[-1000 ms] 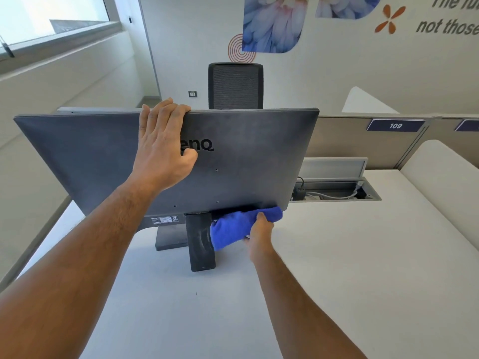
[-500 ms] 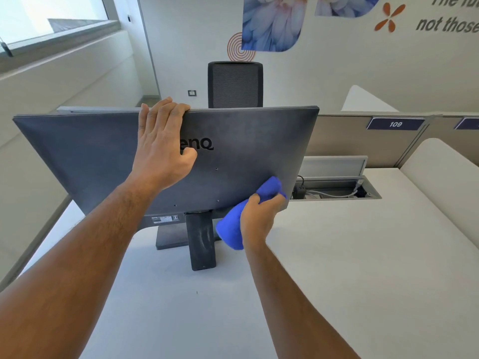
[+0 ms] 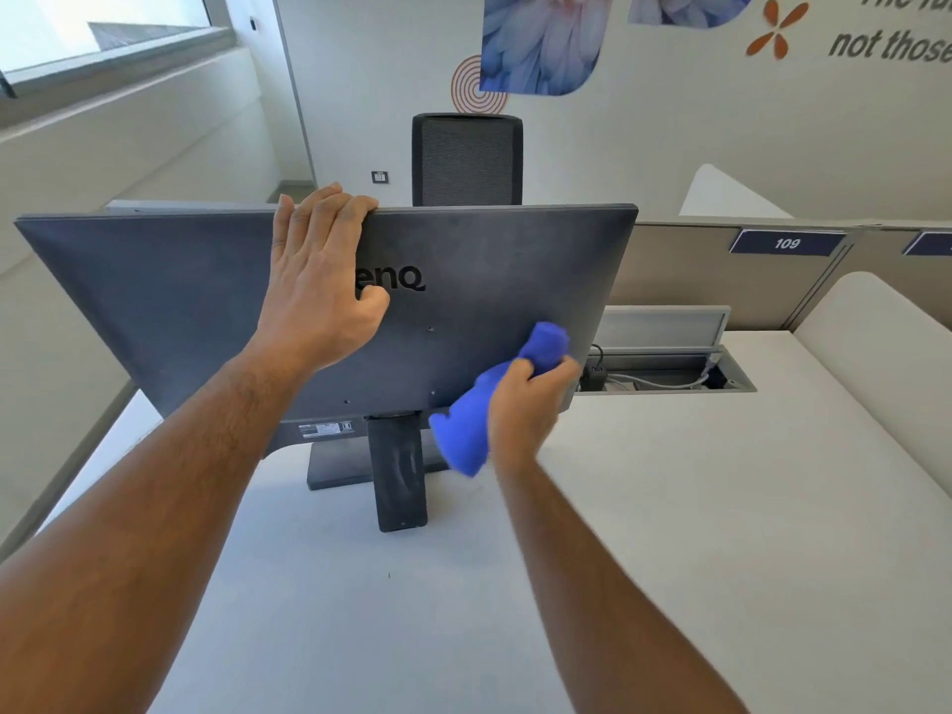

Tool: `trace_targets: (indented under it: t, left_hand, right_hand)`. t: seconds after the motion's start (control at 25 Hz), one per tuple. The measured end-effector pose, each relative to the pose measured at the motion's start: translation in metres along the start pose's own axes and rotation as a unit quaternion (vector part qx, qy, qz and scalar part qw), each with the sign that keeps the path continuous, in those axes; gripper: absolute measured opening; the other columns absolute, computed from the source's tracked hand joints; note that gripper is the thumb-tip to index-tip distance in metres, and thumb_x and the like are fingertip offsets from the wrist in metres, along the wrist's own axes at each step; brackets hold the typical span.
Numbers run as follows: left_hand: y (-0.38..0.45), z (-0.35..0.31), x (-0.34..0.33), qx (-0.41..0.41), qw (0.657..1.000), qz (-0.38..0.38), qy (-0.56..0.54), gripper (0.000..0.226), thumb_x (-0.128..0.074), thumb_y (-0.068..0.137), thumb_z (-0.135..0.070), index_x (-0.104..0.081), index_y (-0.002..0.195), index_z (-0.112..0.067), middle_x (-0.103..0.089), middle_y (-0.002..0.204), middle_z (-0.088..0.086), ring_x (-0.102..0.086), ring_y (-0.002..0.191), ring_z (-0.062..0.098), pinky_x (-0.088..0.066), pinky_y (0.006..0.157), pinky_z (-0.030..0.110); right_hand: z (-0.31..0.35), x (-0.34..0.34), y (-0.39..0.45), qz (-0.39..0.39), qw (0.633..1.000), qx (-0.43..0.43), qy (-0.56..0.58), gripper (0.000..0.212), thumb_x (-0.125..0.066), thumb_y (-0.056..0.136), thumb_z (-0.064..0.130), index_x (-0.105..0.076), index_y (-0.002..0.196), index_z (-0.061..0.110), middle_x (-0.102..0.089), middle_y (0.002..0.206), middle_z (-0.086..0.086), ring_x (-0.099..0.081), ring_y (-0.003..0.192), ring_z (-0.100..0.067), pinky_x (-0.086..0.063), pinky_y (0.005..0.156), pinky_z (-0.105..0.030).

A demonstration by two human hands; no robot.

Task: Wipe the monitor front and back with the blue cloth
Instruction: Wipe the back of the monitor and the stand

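Monitor back reads "enQ"; left hand grip holds its top edge.

Both bare forearms reach forward from the bottom of the view, the left one thick in the near corner, the right one angling in from lower right. The left hand sits high, fingers hooked together over the top edge of the monitor, thumb tucked against its back panel, wrist slightly bent. Lower and to the right, the right hand is closed in a firm grip round the blue cloth, knuckles toward the camera, the thumb pressed on the bunched fabric, which sticks out above and below the fist against the panel's lower right area.
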State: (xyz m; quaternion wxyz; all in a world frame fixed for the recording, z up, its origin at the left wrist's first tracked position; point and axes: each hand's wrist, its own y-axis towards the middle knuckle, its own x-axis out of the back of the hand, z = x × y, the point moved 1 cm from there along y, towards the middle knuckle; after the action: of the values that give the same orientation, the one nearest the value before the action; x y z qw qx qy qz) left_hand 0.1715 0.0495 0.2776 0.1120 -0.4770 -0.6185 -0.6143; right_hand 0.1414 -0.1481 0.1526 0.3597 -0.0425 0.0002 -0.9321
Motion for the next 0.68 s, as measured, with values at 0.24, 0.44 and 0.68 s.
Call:
trace_targets:
  t: [0.24,0.44,0.68]
  left_hand:
    - [0.001,-0.003,0.000,0.000,1.000,-0.004,-0.001,0.069,-0.063,0.077,-0.014,-0.039,0.143,-0.018,-0.040,0.145,0.003,-0.018,0.151,0.020,0.010,0.126,0.038]
    - [-0.001,-0.002,0.001,0.000,1.000,0.001,0.000,0.069,-0.063,0.078,-0.016,-0.038,0.143,-0.018,-0.038,0.145,0.003,-0.019,0.150,0.021,0.011,0.126,0.038]
    - [-0.001,-0.002,0.005,-0.006,1.000,0.009,-0.002,0.068,-0.061,0.078,-0.018,-0.038,0.142,-0.017,-0.038,0.145,0.005,-0.019,0.150,0.024,0.008,0.127,0.040]
  right_hand:
    - [0.000,0.030,0.074,-0.043,0.999,0.019,-0.019,0.014,-0.045,0.096,0.012,-0.046,0.109,0.011,-0.056,0.113,-0.009,-0.056,0.087,-0.024,-0.044,0.077,-0.038]
    - [-0.072,0.013,0.041,0.045,0.986,-0.152,-0.052,0.036,-0.044,0.101,0.011,-0.039,0.135,0.004,-0.057,0.133,-0.019,-0.058,0.116,-0.038,-0.042,0.088,-0.038]
    - [-0.099,-0.017,-0.006,0.165,0.968,-0.164,-0.098,0.032,-0.051,0.102,0.017,-0.047,0.133,0.009,-0.062,0.130,-0.014,-0.061,0.113,-0.032,-0.050,0.103,-0.048]
